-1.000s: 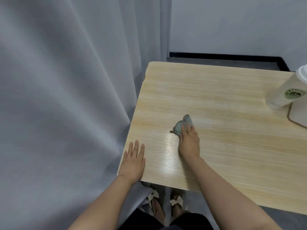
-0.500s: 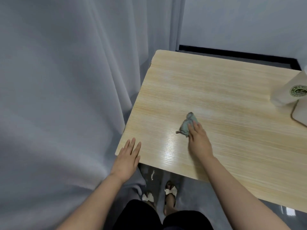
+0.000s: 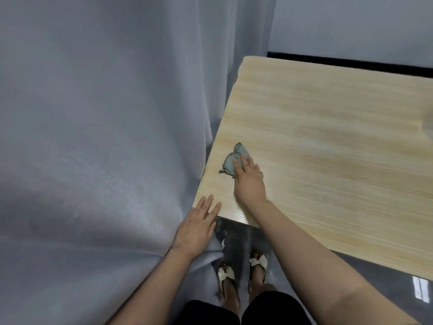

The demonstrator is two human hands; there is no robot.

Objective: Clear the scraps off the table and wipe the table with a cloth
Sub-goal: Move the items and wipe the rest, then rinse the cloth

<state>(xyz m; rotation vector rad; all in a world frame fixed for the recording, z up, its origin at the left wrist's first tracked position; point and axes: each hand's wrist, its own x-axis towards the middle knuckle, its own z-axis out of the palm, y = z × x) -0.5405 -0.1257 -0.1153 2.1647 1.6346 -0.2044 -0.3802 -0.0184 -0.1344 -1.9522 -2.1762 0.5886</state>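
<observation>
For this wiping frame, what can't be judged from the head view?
- Part of the crumpled teal cloth: covered by the right hand.
- Light wooden table: its right side is cut off by the frame edge.
- Left hand at the near corner: contact with the table is unclear.

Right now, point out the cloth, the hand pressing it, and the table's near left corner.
cloth (image 3: 230, 161), head view: its bare green middle, left of the fingers.
right hand (image 3: 249, 181), head view: back of the hand.
table (image 3: 203, 195), head view: bare wood at its near left corner.
</observation>
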